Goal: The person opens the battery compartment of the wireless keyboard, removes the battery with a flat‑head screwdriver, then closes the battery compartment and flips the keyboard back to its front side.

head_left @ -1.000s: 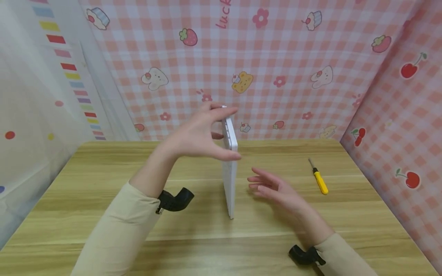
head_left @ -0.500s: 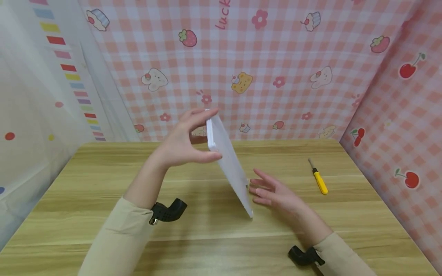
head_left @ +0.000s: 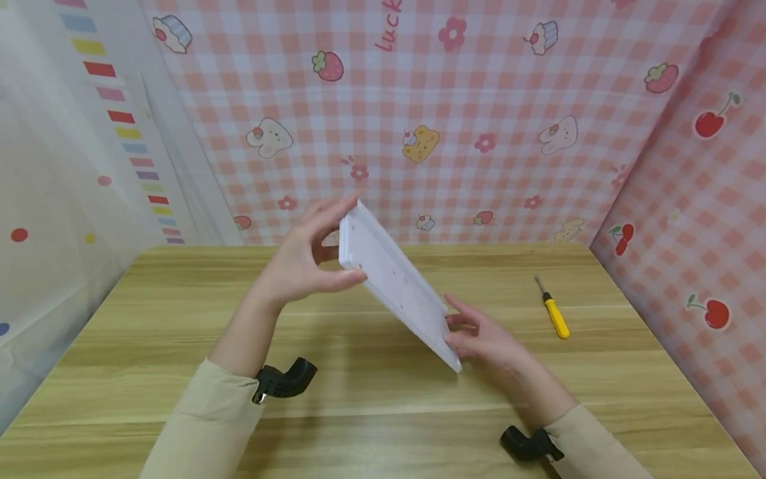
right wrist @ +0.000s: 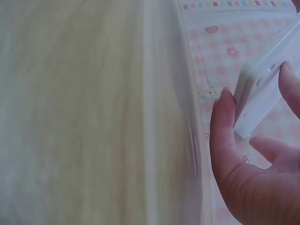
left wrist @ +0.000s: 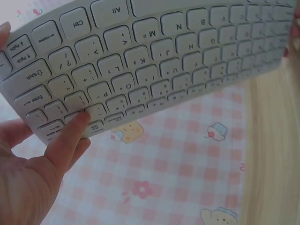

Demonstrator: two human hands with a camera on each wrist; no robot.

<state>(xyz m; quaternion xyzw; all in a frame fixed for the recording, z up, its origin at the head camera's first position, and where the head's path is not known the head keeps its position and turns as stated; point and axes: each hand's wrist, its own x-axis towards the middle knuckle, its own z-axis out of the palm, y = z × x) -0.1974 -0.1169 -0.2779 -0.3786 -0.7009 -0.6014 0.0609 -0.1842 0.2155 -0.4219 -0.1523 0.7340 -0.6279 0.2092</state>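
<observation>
A white computer keyboard (head_left: 397, 283) is held tilted above the table, its plain underside facing the head camera. In the left wrist view its white keys (left wrist: 159, 61) show upside down. My left hand (head_left: 296, 259) grips the raised left end, thumb at the near edge and a fingertip over the keys. At the lower right end is my right hand (head_left: 491, 339), its thumb on the underside and its fingers around the end. The right wrist view shows the keyboard's corner (right wrist: 253, 89) between that thumb and the fingers.
A screwdriver (head_left: 556, 318) with a yellow handle lies on the wooden table (head_left: 383, 439) to the right. Pink checked cloth (head_left: 479, 86) hangs behind and on the right, white cloth (head_left: 54, 166) on the left. Each wrist wears a black mount (head_left: 287, 378).
The keyboard has swung from upright on edge to a slant, its underside turning toward the head camera. My left hand has moved left and down; my right fingers have come onto the lower end.
</observation>
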